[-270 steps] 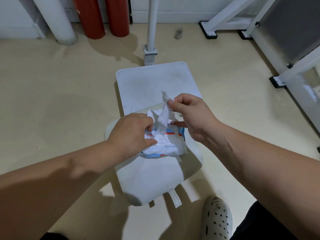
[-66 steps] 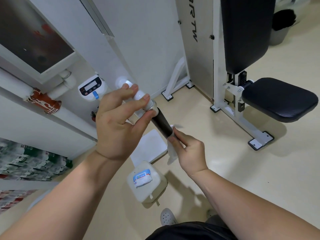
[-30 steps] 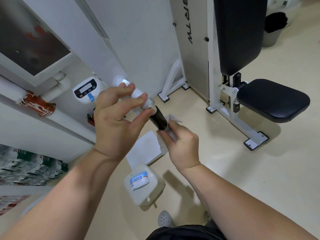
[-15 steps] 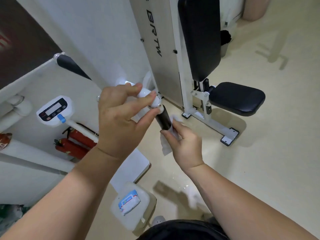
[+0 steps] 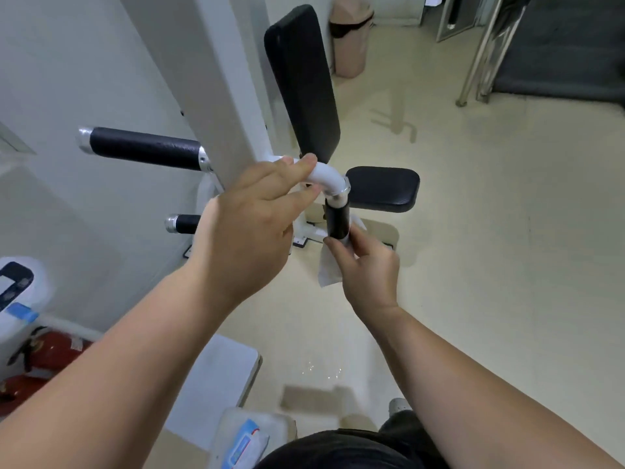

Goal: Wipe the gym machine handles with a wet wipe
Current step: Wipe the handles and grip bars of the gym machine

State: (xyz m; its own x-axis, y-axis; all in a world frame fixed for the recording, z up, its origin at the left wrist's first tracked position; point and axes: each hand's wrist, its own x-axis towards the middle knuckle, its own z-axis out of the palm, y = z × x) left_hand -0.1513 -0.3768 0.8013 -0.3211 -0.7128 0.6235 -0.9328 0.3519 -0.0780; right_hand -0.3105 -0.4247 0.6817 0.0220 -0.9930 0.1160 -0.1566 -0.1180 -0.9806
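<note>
The left hand (image 5: 247, 225) curls its fingers round the white bent metal tube (image 5: 325, 176). The right hand (image 5: 368, 267) pinches a white wet wipe (image 5: 328, 270) against the black cylindrical foam handle (image 5: 337, 220) just below the tube. A glossy cream floor (image 5: 490, 248) spreads beneath, with a pale wall (image 5: 67, 79) on the left.

The pale cream floor (image 5: 490, 265) carries everything. At the far middle the gym machine (image 5: 216, 79) stands on it on white feet, with a pinkish bin (image 5: 350, 45) behind it. Far right are a dark mat (image 5: 558, 45) and slanted metal legs (image 5: 480, 62). Near left, red fire extinguishers (image 5: 50, 353) sit by the wall, beside a flat white platform (image 5: 216, 377). A white box (image 5: 230, 424) sits nearest, and small wet spots (image 5: 321, 370) glint mid-floor.
</note>
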